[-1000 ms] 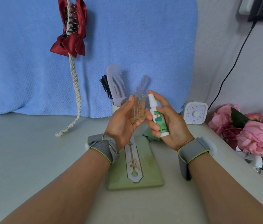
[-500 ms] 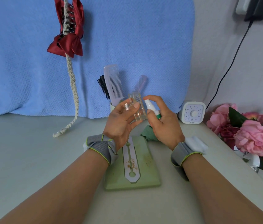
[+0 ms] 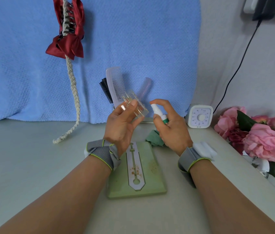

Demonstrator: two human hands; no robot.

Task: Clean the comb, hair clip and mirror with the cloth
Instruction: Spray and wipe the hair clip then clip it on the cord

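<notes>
My left hand (image 3: 121,125) holds a clear plastic hair clip (image 3: 135,105) up in front of me, tilted. My right hand (image 3: 172,127) grips a small white spray bottle (image 3: 159,114) with a green label, index finger on top of its nozzle, which points at the clip. Behind them a pale lilac comb (image 3: 115,85) stands upright in a cup with a black brush (image 3: 105,89) and a second lilac comb (image 3: 144,86). The green cloth (image 3: 154,138) lies crumpled on the table under my right hand. A green folding mirror (image 3: 150,174) lies flat, closed, below my wrists, with brown specks on it.
A blue towel (image 3: 133,39) hangs across the back wall. A red bow clip (image 3: 67,31) hangs on a braided cord (image 3: 73,85). A white timer (image 3: 200,116) stands to the right, pink flowers (image 3: 266,141) beyond it at the table's right edge. A black cable (image 3: 234,70) runs down the wall.
My left hand has tilted and raised the clip. My right hand turned the spray bottle so its nozzle faces the clip, then drew a little to the right of it.
</notes>
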